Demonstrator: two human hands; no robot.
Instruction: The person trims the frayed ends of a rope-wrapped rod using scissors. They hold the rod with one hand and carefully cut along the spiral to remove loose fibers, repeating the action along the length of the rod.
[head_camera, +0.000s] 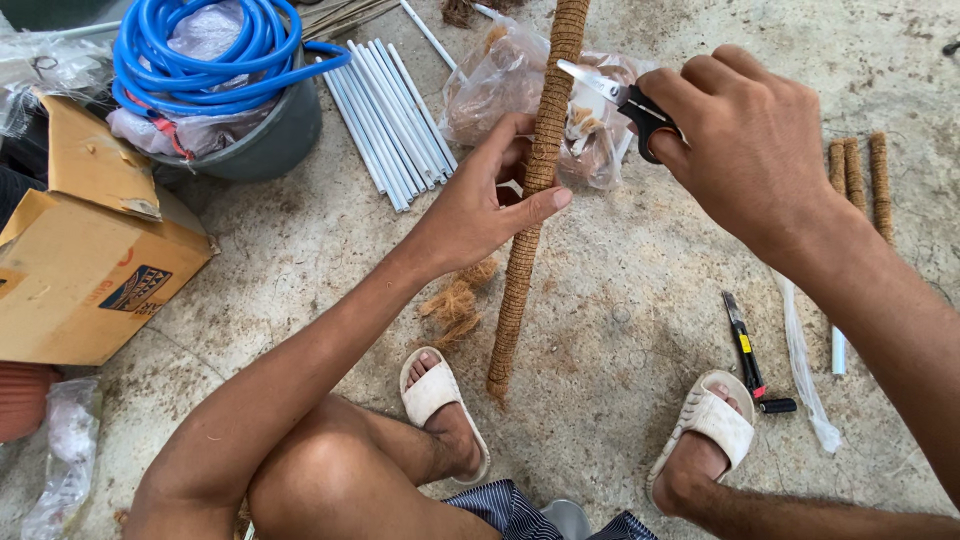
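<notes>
My left hand (490, 195) grips a long pole wrapped in brown coir rope (520, 260), which stands tilted with its lower end on the concrete floor between my feet. My right hand (745, 140) holds black-handled scissors (615, 95) with the open blades beside the pole's upper part. A clump of loose coir fibre (458, 298) lies on the floor just left of the pole.
White plastic pipes (390, 115) lie behind, beside a clear bag of coir (590, 110). A grey bucket with blue hose (215, 65) and a cardboard box (80, 260) stand left. Three wrapped sticks (860, 175), a black utility knife (748, 352) and a plastic strip (803, 365) lie right.
</notes>
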